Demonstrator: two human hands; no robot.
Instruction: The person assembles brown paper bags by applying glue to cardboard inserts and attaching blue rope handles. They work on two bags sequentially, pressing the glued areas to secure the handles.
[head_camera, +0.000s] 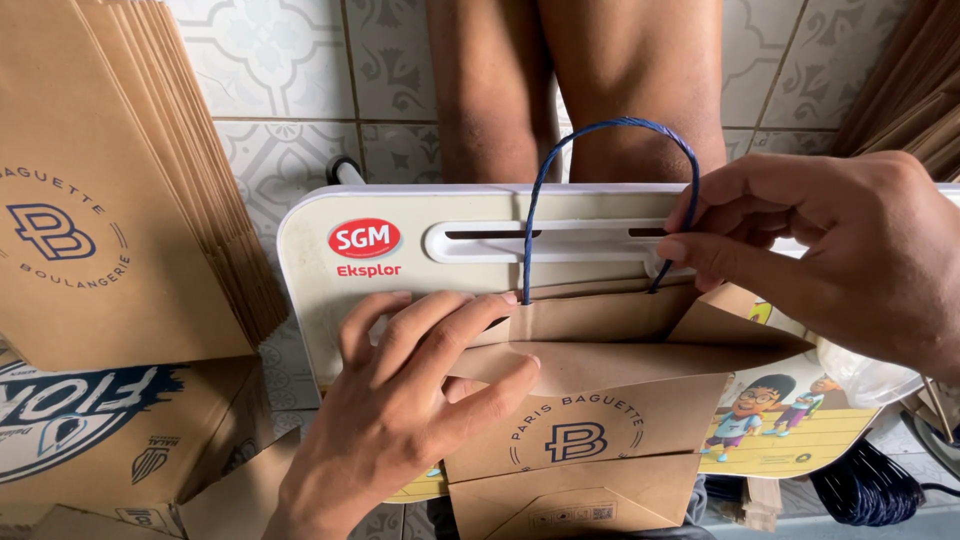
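Right hand (850, 250): thumb and forefinger were pinched on the blue cord handle (600, 130), where its right end ran down toward the bag's top edge.
Left hand (410, 400): fingers lay spread and flat, pressing the folded brown paper bag (600, 400) down at its upper left, the forefinger tip just beside the cord's left end.
Cord handle: it stood in an arch above the bag's mouth, both ends going down into the top fold.
Paper bag: it lay flat on a cream lap desk (310, 260) with a white slotted handle, its printed round emblem facing up.
Lap desk: a cartoon print showed at its lower right.
Surroundings: a stack of flat brown bags (130, 180) leaned at left on patterned floor tiles (290, 90); a coil of dark cord (865, 490) lay at lower right.
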